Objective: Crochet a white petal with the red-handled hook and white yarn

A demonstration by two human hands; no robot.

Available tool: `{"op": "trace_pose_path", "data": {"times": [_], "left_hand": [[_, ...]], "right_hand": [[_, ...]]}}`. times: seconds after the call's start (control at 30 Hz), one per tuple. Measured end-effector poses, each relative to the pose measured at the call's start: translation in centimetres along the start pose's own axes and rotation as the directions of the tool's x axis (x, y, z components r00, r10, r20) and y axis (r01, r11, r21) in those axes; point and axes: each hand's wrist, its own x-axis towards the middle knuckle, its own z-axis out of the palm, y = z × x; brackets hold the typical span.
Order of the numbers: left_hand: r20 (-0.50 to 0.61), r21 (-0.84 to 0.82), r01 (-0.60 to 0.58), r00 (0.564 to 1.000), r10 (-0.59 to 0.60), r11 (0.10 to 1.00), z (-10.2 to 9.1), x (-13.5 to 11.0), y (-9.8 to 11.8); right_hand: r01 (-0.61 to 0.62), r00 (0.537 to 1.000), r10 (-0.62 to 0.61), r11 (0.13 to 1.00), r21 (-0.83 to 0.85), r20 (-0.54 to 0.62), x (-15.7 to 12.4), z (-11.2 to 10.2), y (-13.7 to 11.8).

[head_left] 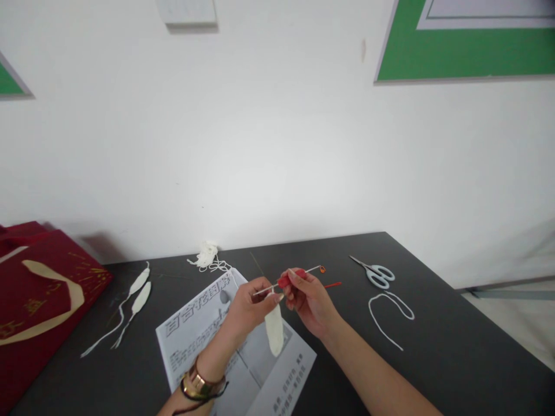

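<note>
The left hand's fingertips (272, 297) were pinched shut on the top of a white crocheted piece (274, 330), which hung straight down from them over the printed sheet (203, 338). The left hand (249, 306) itself was raised above the table, a gold watch (198, 383) on its wrist.

Just to its right, the right hand (310, 300) had its thumb and fingers closed around the red grip of a crochet hook (285, 281). The hook's thin metal shaft ran left to meet the pinched top of the piece, while its other end pointed up and to the right, with a small orange mark at the tip.

A short red strand (333, 284) lay on the dark table (455, 346) just behind the right hand. Farther right lay pale-handled scissors (378, 274) and, nearer, a loose loop of white yarn (390, 315). To the left of the sheet lay two finished white petals (139, 290) with long tails, and a small heap of white yarn (207, 254) sat at the far edge by the wall. A dark red bag (34, 300) stood at the far left.
</note>
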Motion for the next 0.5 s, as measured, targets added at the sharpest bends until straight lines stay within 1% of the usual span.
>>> {"op": "trace_pose_path", "data": {"times": [0.07, 0.13, 0.3, 0.5], "left_hand": [[0.032, -0.09, 0.052, 0.998, -0.05, 0.995, 0.11, -0.07, -0.27], [0.057, -0.135, 0.064, 0.997, -0.057, 0.989, 0.18, -0.14, -0.52], [0.054, -0.138, -0.006, 0.998, 0.013, 0.99, 0.39, -0.2, -0.56], [0.021, -0.091, -0.075, 0.997, 0.078, 0.993, 0.84, -0.23, -0.28]], "right_hand": [[0.009, 1.0, -0.009, 1.0, 0.004, 0.009, -0.04, 0.0, -0.02], [0.014, 1.0, -0.014, 1.0, -0.005, 0.0, -0.1, 0.08, -0.03], [0.05, 0.998, -0.051, 0.998, -0.033, -0.027, -0.31, 0.42, 0.11], [0.079, 0.996, -0.079, 0.997, -0.004, -0.051, -0.6, 0.74, 0.29]]}}
